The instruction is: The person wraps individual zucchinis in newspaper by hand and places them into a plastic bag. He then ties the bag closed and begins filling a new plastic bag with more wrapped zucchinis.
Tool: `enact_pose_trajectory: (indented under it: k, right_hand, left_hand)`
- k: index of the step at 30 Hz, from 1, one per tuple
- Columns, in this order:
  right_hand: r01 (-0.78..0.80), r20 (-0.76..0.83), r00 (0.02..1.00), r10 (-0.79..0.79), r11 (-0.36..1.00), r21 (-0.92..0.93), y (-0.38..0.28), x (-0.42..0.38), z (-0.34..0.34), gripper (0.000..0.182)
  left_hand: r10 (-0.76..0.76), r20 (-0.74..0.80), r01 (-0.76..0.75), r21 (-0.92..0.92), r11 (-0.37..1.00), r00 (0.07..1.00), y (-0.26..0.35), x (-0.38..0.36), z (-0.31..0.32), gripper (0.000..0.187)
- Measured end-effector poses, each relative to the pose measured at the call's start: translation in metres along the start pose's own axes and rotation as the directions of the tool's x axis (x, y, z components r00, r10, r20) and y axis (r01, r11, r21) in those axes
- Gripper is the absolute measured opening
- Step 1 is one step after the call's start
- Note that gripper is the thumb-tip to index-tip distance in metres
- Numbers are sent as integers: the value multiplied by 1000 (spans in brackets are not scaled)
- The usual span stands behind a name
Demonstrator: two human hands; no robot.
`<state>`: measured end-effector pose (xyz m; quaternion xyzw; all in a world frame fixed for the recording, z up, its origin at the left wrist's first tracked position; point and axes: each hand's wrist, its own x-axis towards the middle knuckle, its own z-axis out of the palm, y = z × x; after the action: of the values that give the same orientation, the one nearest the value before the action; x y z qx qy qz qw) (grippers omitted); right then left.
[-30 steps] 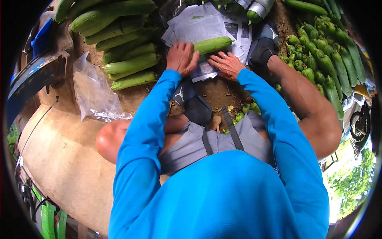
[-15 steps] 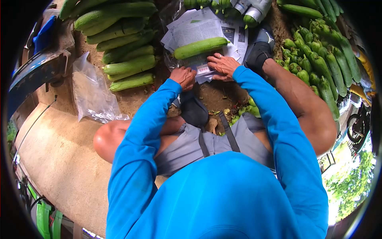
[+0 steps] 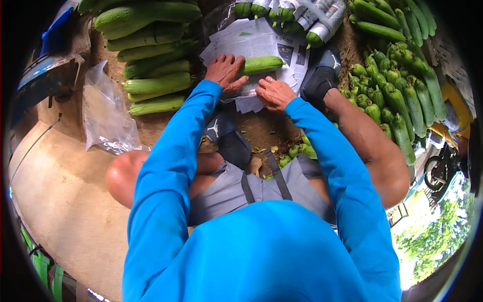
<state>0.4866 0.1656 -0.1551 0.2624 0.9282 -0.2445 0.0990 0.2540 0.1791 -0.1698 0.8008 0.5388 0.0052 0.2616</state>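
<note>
A long green gourd [image 3: 263,64] lies across a stack of printed paper sheets [image 3: 236,42] on the ground. My left hand [image 3: 225,73] is over the gourd's left end, its fingers spread and pointing away from me. My right hand [image 3: 275,94], with a ring on one finger, lies at the near edge of the paper just below the gourd, fingers spread and not wrapped around anything. Part of the paper and the left end of the gourd are hidden by my left hand.
Stacked green gourds [image 3: 158,83] lie at the left, beside a clear plastic bag [image 3: 104,108]. Paper-wrapped gourds [image 3: 322,27] sit beyond the sheets. More green gourds [image 3: 400,98] are piled at the right. My feet flank the work area.
My left hand has moved up from the paper's near edge onto the gourd's left end, and its fingers have spread. My right hand has shifted slightly down and left. The view has shifted slightly.
</note>
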Motion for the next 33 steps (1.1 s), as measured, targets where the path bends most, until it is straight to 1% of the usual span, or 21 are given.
enact_pose_trajectory:
  k: [2,3,5,6,7,8,9,11,16,19,21,22,24,25,26,27,28,29,31,32,33]
  right_hand:
    - [-50,68,997,48,999,21,-4,0,-2,48]
    - [-51,69,996,50,999,13,-6,-1,-1,48]
    - [-34,-81,996,33,999,-12,-6,-5,1,46]
    - [-60,-101,993,58,998,-23,-7,-4,3,37]
    - [-56,-100,994,53,998,-31,-4,-4,3,37]
    - [-45,-199,979,38,998,-33,-4,-4,3,33]
    - [-34,-296,955,22,999,-34,-5,-3,4,28]
    - [-32,-302,953,17,999,-44,-3,-1,4,25]
    - [-50,-258,965,42,998,-23,0,-1,6,22]
    - [-8,-354,935,7,1000,-1,7,4,10,22]
    - [-76,-342,934,102,993,87,18,16,3,22]
    - [-98,-322,938,131,988,117,22,21,0,22]
    - [-107,-271,952,143,984,143,32,34,-7,22]
    - [-128,-217,962,165,976,175,36,43,-10,21]
    - [-104,-178,974,144,971,217,44,50,-15,24]
    - [-85,-176,976,124,972,217,50,56,-15,24]
    - [-86,-147,981,129,959,268,56,61,-15,26]
    - [-88,-116,984,131,944,318,62,66,-15,28]
    - [-81,-86,989,117,936,342,72,76,-12,31]
    - [-115,-99,981,167,911,396,75,79,-10,31]
    - [-152,-106,969,222,881,448,79,81,-3,31]
  left_hand:
    - [2,59,-4,33,999,998,-1,10,10,61]
    - [5,51,-7,30,1000,999,-4,14,14,61]
    - [-1,83,5,-55,998,997,-7,20,17,59]
    - [-1,80,6,-61,998,997,-5,20,18,59]
    - [32,108,-14,-165,986,994,-6,20,17,59]
    - [66,136,-28,-265,964,989,-6,17,16,60]
    - [60,132,-23,-263,965,989,-4,14,15,60]
    - [122,110,-77,-341,937,986,2,11,17,59]
    - [56,146,-8,-312,950,988,-1,3,33,61]
    - [94,56,-75,-282,956,994,-7,0,36,56]
    - [-34,183,123,-503,856,983,-18,8,30,49]
    - [-43,174,127,-502,855,984,-22,9,28,49]
    - [-292,50,259,-624,737,955,-21,-1,6,34]
    - [-310,43,268,-624,734,950,-18,-6,-1,34]
    - [-299,-205,155,-522,839,932,-12,-11,-5,28]
    - [-243,-436,69,-378,923,867,-5,-16,-9,22]
    - [-125,-455,-17,-296,955,882,4,-21,-13,18]
    - [-68,-398,-24,-222,975,915,16,-25,-11,29]
    - [-23,-274,-21,-157,987,962,39,-29,0,47]
    - [-31,-277,-12,-153,988,960,43,-28,10,47]
    - [-90,-307,65,-90,994,948,47,-26,21,55]
